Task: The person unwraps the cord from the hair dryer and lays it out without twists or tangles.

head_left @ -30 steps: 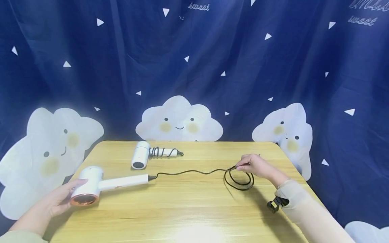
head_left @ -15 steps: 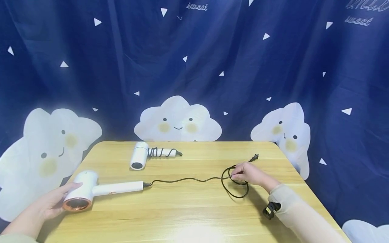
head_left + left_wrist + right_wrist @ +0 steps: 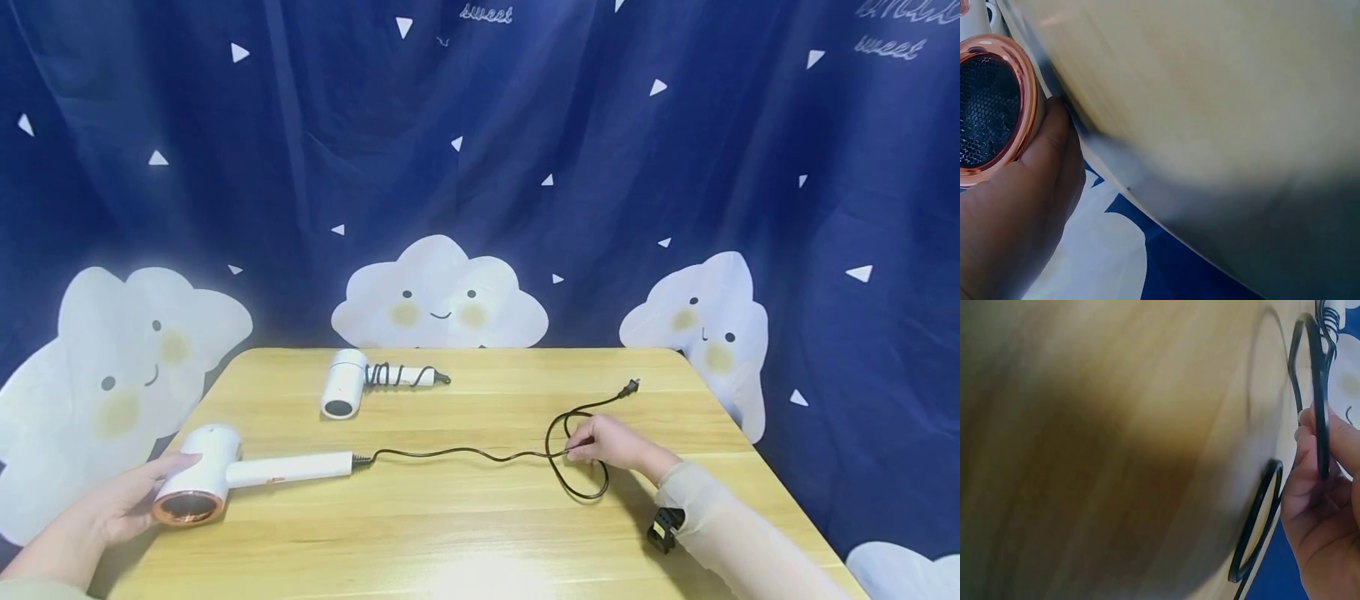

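On the left of the head view, my left hand grips the head of a white hair dryer with a copper-coloured rim. Its handle points right, toward the middle of the table. From the handle's end a black power cord runs across to my right hand, which pinches it between thumb and fingers. Loops of the cord hang around those fingers, and the plug lies just beyond them. In the left wrist view the dryer's mesh grille faces the camera, with fingers behind the rim.
Farther back lies a second white hair dryer, its dark cord wound around the handle. Both dryers are over the wooden table. A blue curtain with cloud prints hangs behind the table.
My right hand has moved left and nearer along the cord, and the plug has come into sight beyond it. The left hand and its dryer have shifted slightly left and nearer.
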